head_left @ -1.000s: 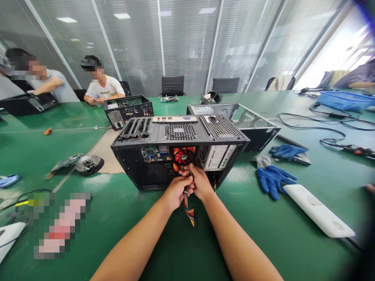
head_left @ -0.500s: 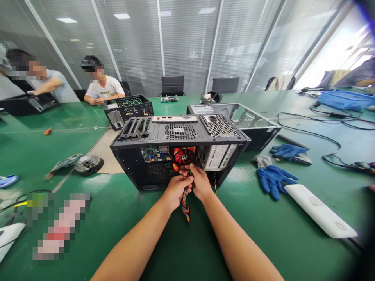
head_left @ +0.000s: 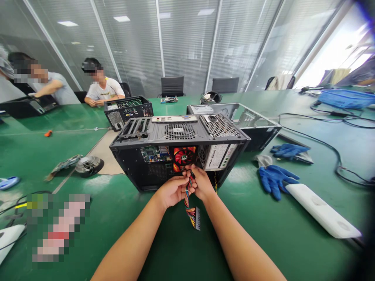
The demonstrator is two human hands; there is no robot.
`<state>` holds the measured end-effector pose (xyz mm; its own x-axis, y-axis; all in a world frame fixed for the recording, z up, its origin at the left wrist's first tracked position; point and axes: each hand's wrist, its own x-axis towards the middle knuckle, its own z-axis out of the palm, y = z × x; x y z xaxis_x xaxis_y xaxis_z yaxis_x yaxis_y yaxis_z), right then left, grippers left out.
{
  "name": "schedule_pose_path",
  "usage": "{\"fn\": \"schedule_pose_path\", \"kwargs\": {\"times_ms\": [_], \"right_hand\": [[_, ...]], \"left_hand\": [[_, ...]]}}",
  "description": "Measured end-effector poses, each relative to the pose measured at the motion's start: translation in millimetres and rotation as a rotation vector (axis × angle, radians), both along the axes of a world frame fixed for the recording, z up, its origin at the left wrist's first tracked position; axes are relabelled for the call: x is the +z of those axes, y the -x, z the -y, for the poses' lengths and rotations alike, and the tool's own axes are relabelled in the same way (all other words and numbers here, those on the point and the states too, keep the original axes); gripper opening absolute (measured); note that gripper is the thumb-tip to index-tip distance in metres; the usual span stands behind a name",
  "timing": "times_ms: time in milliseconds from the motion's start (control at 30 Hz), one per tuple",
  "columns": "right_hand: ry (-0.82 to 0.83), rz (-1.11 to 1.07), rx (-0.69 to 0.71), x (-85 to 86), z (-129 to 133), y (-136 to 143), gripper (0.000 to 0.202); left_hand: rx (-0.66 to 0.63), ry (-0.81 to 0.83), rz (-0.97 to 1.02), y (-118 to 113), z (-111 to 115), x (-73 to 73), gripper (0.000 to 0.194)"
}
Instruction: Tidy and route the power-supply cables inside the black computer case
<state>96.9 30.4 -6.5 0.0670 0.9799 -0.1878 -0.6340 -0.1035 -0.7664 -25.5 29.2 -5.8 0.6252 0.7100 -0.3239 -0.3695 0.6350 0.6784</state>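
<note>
A black computer case lies before me with its open side facing me and its rear panel upward. Inside it show a motherboard, a red and black cooling fan and a power supply. At the case's near opening, my left hand and my right hand are both closed around a twisted multicoloured power cable. Its wide black connector dangles below my fingers. The fingertips partly cover the cable's upper part.
Blue work gloves and a white power strip lie on the right. Another opened case stands behind mine. A round metal part sits left on cardboard. Two people work across the table; a blue basket is far right.
The cable's connector has swung right and turned, so its broad side now shows. My left hand has shifted slightly left and its fingers have loosened a little.
</note>
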Motion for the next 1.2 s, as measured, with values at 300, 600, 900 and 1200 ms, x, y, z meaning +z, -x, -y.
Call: {"fn": "schedule_pose_path", "kwargs": {"times_ms": [300, 600, 900, 1200], "right_hand": [[-0.039, -0.057, 0.02, 0.8, 0, 1, 0.027], [-0.043, -0.074, 0.029, 5.6, 2, 0, 0.027], [0.0, -0.075, 0.037, 8.1, 1, -1, 0.026], [0.027, -0.09, 0.039, 2.2, -1, -2, 0.027]], "left_hand": [[0.043, 0.156, -0.047, -9, 4, 10.4, 0.007], [-0.053, 0.21, 0.042, -7, 3, 5.8, 0.011], [-0.004, 0.106, -0.073, -13, 5, 6.0, 0.013], [0.109, 0.069, -0.141, -17, 8, 12.0, 0.015]]}}
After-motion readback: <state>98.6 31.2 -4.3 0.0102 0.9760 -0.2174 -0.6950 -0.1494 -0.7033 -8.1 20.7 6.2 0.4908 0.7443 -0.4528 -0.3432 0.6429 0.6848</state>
